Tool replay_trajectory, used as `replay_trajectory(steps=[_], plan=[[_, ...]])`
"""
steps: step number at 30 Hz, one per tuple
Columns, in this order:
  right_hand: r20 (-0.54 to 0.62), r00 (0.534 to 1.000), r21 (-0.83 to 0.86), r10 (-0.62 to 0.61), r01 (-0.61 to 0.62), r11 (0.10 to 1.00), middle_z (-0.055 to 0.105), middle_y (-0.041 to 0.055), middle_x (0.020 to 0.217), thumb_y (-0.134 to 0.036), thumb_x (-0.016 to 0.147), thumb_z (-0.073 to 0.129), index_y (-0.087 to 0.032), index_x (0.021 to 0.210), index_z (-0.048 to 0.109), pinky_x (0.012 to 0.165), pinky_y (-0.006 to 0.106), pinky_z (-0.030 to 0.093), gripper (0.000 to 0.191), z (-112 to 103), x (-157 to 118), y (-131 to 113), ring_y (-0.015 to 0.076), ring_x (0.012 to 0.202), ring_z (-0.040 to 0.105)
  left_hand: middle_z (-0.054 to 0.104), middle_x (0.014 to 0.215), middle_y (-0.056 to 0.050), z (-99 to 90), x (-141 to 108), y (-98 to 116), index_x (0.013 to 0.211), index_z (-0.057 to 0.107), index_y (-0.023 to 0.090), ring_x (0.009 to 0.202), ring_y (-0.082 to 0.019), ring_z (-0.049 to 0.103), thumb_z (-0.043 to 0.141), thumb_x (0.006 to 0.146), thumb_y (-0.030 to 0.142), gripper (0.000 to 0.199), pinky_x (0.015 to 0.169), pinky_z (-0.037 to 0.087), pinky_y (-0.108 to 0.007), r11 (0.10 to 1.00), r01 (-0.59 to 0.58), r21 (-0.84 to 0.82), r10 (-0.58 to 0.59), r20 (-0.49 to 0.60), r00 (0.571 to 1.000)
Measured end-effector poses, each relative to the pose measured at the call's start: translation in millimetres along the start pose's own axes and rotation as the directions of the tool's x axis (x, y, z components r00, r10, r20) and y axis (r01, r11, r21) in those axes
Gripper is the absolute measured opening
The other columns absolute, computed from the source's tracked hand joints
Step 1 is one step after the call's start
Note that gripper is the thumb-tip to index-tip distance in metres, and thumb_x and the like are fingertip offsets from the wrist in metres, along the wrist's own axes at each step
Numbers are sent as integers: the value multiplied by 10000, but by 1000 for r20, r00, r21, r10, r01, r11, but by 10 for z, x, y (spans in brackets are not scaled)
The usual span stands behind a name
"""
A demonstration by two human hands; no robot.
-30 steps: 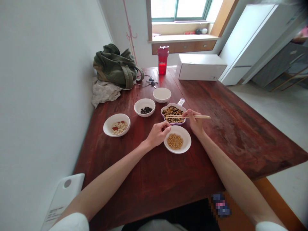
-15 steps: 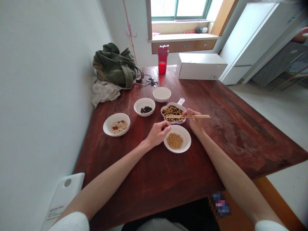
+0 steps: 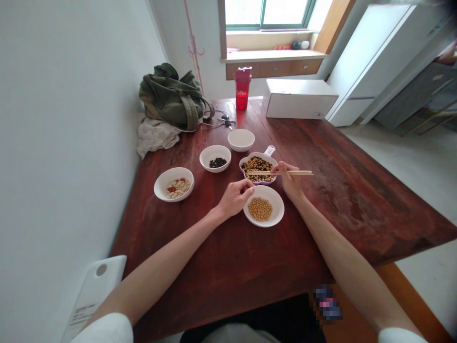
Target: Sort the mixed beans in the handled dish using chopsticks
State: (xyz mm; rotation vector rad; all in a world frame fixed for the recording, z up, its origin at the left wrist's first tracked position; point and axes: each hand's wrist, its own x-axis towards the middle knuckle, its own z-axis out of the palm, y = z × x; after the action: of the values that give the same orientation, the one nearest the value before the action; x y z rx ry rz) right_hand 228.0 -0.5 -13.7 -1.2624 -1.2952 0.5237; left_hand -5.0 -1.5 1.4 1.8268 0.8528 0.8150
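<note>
Subject: 1 person, seen from a head-worn camera. 2 arms in view, both bare from the sleeve hem down to the wrist: left forearm [image 3: 160,271], right forearm [image 3: 350,267]. Left grip [image 3: 235,199] and right grip [image 3: 289,183] are both bare hands. Upper garment: white left sleeve [image 3: 103,329] and white right sleeve [image 3: 397,336], soft fabric, plain where visible, each cut off by the bottom edge of the frame. Lower body: black garment [image 3: 282,320] at the bottom edge, with a pale grey fabric patch [image 3: 239,334] beside it. Cannot tell which garment the patch belongs to.
</note>
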Motion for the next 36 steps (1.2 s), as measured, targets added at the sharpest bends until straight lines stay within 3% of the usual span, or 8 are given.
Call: replay_trajectory(steps=[29,32,36], plan=[[-44,999,33,25,-24,999,726,17,672,-674,963,499,-243,683,746,742,347,509,572,1,-7,11,192,678,666,671,743,-28,5,-1,-5,906,733,133,650,-132,560,582,951,359,275,604,413,-228,1000,0,-8,0,3,1000],[-94,994,83,58,-51,995,717,17,654,-681,952,516,-239,661,735,723,345,515,573,-3,9,39,189,653,662,674,750,-30,7,-2,-1,900,731,130,653,-132,561,581,951,359,278,608,415,-229,1000,2,-7,-2,0,1000],[-174,975,301,136,-79,950,659,5,609,-660,933,571,-244,617,683,686,339,510,534,-47,72,77,166,587,609,680,756,-31,8,-3,6,893,726,133,663,-135,571,577,954,362,280,618,419,-231,1000,1,-5,-1,1,1000]])
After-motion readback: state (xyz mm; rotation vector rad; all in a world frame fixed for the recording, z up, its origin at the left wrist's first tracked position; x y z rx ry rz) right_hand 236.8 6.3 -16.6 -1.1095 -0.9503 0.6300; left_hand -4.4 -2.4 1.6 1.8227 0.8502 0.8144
